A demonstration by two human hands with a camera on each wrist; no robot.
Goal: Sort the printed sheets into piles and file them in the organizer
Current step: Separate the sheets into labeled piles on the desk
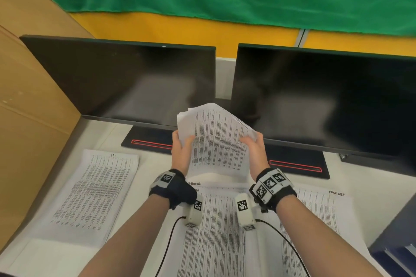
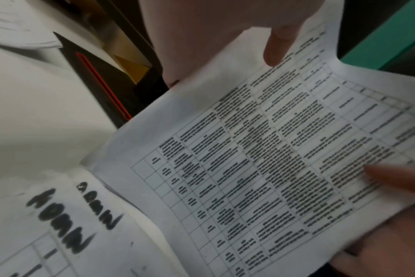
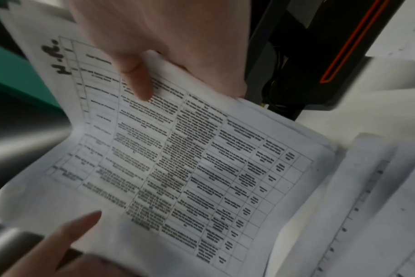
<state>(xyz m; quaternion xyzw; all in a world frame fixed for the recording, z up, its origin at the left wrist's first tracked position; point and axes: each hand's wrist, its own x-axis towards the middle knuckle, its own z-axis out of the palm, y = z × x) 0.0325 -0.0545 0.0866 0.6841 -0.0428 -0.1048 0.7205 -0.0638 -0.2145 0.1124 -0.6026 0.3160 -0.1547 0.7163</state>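
Both hands are holding the stack of printed sheets [image 1: 216,139] upright above the desk's middle pile [image 1: 216,231], the left hand [image 1: 181,153] and right hand [image 1: 254,153] pinching its opposite side edges, long axis pointing toward the monitors [image 1: 126,81].

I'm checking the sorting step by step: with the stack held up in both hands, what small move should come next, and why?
Probably peel off the top sheet and read its heading. Both the left hand and the right hand grip the stack of sheets above the desk, while three piles already lie flat below, so the top sheet needs matching to one.
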